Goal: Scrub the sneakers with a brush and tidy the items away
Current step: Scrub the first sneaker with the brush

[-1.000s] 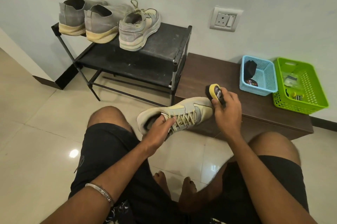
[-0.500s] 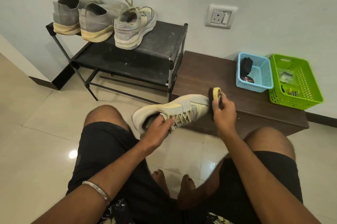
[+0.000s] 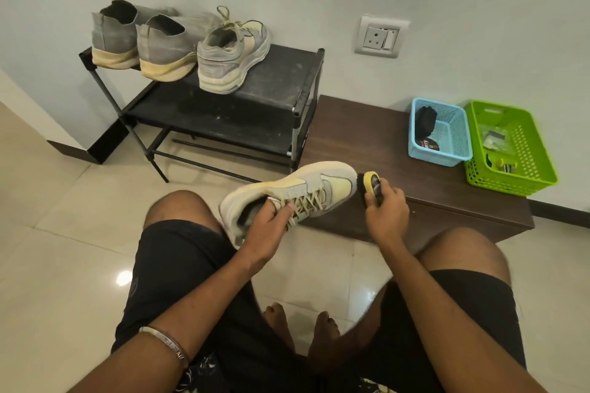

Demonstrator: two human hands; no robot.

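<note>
The brush point(image 3: 370, 183) has slid off the top of the toe, where it sat a second ago, and down round the front, so that its dark bristles now press against the very tip of the sneaker point(image 3: 297, 193). The sneaker itself has hardly shifted; it is held in the air between the person's knees, toe pointing at the brown bench point(image 3: 447, 201). The left hand point(image 3: 271, 226) grips it at the collar, fingers tucked inside the opening and thumb lying across the laces, while the right hand point(image 3: 386, 209) is curled round the yellow back of the brush, pinching it firmly. That small move reads as one stroke in a scrubbing pass over the toe cap, so the job looks to be mid-scrub on this shoe, with the tidying not yet begun. Its partner point(image 3: 231, 62) waits on the black shoe rack point(image 3: 281, 86), beside a grey pair point(image 3: 140, 41); whether those are already cleaned cannot be told from here. The far side and sole of the held sneaker are turned away, and the bristles are mostly hidden between the brush back and the toe, so how hard they bear is a guess. The blue basket point(image 3: 453, 140) holds something dark with a label, too small to read, and the bits in the green basket point(image 3: 536, 149) are a blur.
</note>
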